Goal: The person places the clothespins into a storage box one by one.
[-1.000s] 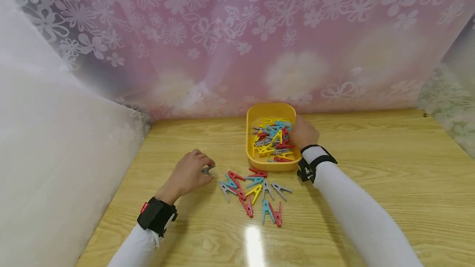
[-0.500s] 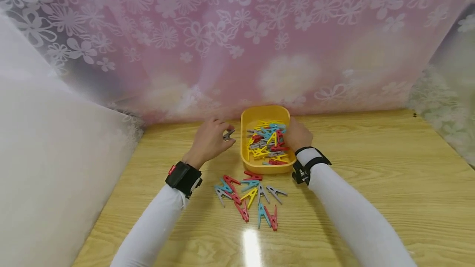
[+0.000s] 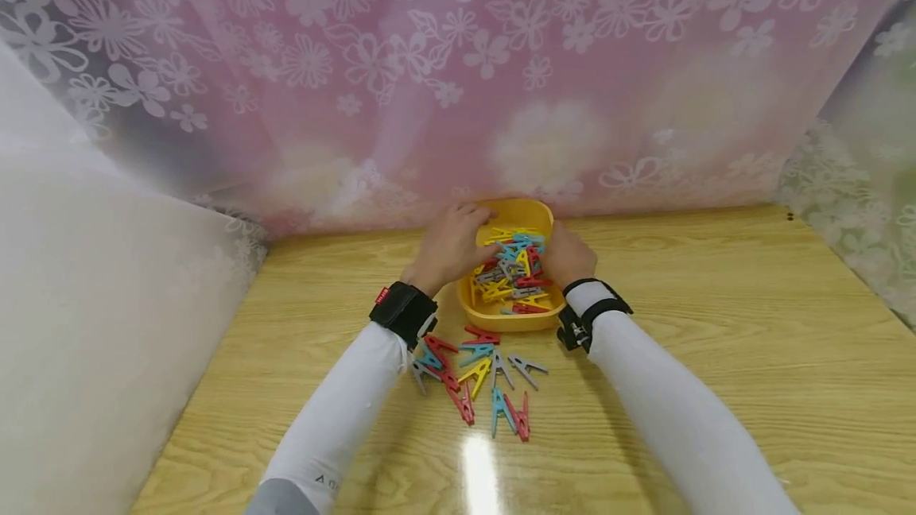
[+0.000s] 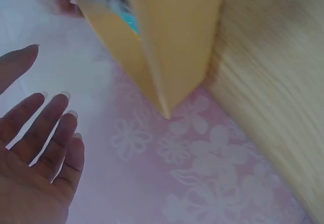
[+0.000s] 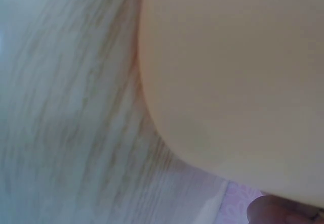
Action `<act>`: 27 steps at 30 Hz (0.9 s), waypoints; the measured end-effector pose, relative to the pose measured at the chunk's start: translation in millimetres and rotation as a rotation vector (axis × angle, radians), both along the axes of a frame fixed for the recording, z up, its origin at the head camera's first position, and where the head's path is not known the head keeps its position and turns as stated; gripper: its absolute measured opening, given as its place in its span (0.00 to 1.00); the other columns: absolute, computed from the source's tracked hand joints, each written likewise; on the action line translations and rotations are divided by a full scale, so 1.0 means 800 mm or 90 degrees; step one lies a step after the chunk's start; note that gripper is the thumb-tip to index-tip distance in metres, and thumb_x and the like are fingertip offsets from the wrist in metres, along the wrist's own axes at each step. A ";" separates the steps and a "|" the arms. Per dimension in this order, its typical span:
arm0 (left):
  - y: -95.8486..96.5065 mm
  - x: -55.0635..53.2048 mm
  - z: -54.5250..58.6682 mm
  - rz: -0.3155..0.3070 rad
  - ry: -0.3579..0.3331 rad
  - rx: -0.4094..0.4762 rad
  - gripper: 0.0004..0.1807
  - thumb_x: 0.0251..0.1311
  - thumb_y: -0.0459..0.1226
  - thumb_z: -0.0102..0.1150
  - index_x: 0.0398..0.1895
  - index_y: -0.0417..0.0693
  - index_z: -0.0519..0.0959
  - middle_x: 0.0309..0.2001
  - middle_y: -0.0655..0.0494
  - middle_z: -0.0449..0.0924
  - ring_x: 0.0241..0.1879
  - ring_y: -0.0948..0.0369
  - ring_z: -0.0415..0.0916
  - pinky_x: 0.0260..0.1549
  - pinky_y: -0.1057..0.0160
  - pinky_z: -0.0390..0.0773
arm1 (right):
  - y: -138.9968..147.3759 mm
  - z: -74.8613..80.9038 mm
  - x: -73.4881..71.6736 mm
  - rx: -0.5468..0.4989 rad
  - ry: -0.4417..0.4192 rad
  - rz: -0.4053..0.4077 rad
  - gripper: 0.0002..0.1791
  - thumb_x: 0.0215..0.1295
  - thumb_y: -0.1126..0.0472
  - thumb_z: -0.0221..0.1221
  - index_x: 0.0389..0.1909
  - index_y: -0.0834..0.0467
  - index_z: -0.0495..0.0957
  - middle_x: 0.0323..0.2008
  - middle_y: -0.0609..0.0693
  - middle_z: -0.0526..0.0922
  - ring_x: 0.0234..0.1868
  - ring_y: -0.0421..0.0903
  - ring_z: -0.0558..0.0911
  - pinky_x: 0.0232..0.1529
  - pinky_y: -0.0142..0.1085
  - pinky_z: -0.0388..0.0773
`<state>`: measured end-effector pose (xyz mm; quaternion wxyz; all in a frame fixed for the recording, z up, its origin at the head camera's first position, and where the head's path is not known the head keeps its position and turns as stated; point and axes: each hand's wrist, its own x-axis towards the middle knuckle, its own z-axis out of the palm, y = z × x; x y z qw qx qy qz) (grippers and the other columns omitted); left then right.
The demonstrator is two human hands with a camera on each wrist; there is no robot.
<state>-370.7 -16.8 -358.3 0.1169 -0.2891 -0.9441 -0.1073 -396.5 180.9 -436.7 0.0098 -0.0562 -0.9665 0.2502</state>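
My left hand (image 3: 449, 251) is over the left side of a yellow plastic bin (image 3: 510, 324), its fingers relaxed and apart. The left wrist view shows that hand (image 4: 43, 155) holding nothing, beside the bin's wall (image 4: 182, 32). Inside the bin lies a heap of clothespins (image 3: 517, 267) in yellow, blue, red and grey. At the bin's right rim, my right hand (image 3: 570, 255) grips the edge; its fingers are mostly hidden from the head camera. The bin's underside or side (image 5: 228, 82) fills much of the right wrist view, with a fingertip (image 5: 271, 211) at the bottom corner.
Several loose clothespins lie in front of the bin on the wooden table (image 3: 680, 284), among them a yellow clothespin (image 3: 475, 374) and a red clothespin (image 3: 519, 418). A pink flowered cloth (image 3: 401, 125) hangs behind the table, close to the bin.
My left hand has moved right and away from me to the bin, and the grey clothespin it pinched has left its fingers. The right hand stays at the bin's rim.
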 end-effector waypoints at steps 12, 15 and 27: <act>-0.068 0.027 -0.031 -0.039 -0.064 0.024 0.07 0.59 0.39 0.61 0.38 0.46 0.79 0.36 0.55 0.78 0.39 0.59 0.71 0.41 0.60 0.71 | 0.004 -0.001 -0.006 0.007 0.001 0.000 0.17 0.66 0.62 0.54 0.53 0.64 0.67 0.43 0.64 0.80 0.41 0.60 0.80 0.40 0.57 0.76; -0.091 0.042 -0.040 -0.038 -0.106 0.004 0.08 0.59 0.38 0.61 0.39 0.46 0.80 0.37 0.55 0.77 0.39 0.59 0.71 0.41 0.60 0.72 | 0.003 0.000 -0.005 0.008 -0.004 -0.002 0.17 0.66 0.62 0.53 0.53 0.64 0.67 0.43 0.64 0.80 0.41 0.60 0.80 0.41 0.57 0.76; -0.158 0.091 -0.068 -0.012 -0.264 -0.032 0.18 0.50 0.33 0.63 0.47 0.48 0.81 0.46 0.57 0.77 0.50 0.56 0.71 0.48 0.56 0.71 | -0.002 0.000 -0.004 0.007 -0.007 0.007 0.16 0.66 0.62 0.53 0.52 0.64 0.67 0.44 0.65 0.79 0.42 0.61 0.80 0.40 0.58 0.76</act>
